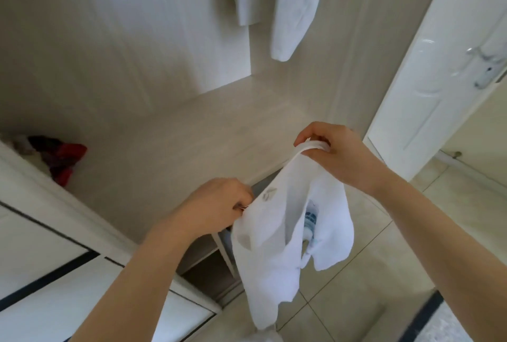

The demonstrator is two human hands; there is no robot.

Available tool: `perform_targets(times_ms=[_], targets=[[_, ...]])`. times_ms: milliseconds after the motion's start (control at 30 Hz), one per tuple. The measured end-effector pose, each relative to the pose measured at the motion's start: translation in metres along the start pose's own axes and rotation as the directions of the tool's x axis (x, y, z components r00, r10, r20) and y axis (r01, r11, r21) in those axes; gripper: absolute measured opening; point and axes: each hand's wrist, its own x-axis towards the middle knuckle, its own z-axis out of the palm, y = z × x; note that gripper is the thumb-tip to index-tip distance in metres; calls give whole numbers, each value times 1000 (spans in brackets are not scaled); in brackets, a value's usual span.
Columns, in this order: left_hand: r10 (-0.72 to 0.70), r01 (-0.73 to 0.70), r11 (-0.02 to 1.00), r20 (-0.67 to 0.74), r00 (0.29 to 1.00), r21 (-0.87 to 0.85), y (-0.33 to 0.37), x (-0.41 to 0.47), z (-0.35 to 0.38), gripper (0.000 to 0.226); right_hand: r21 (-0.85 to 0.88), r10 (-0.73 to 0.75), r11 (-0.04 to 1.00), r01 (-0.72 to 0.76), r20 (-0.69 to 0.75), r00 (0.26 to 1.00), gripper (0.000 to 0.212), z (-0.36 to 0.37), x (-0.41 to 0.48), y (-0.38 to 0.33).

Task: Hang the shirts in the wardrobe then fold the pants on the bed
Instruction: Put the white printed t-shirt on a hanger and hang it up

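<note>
Holding shirt (pixel 274 234) up in front of wardrobe (pixel 192 135) w/ both hands: left hand (pixel 219 204) is pinching one edge, right hand (pixel 332 149) is clenching a bunched edge. Fabric is hanging limp, prob. light, soft; shoulders/collar are looking like best holds.

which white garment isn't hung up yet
The white shirt with the blue print, gripped low down by the left hand and right hand. The other white clothes already hang at the top of the view.
</note>
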Motion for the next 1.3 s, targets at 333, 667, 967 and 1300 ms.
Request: perform_targets(times_ms=[333, 667, 967, 1300], targets=[[-120, 52, 986, -446, 887, -160, -20, 88, -2, 20, 181, -90, 982, 57, 182, 979, 18, -15, 68, -1], [-371, 14, 527, -216, 903, -850, -15, 109, 4, 15, 265, -84, 964, 27, 206, 975, 22, -16, 114, 25], [-547, 177, 705, -368, 752, -687, 19, 133, 35, 42, 391, -240, 915, 99, 331, 913, 19, -29, 148, 42], [-790, 543, 612, -413, 452, -575, 21, 103, 41, 16, 428, -316, 888, 168, 304, 899, 24, -59, 175, 79]])
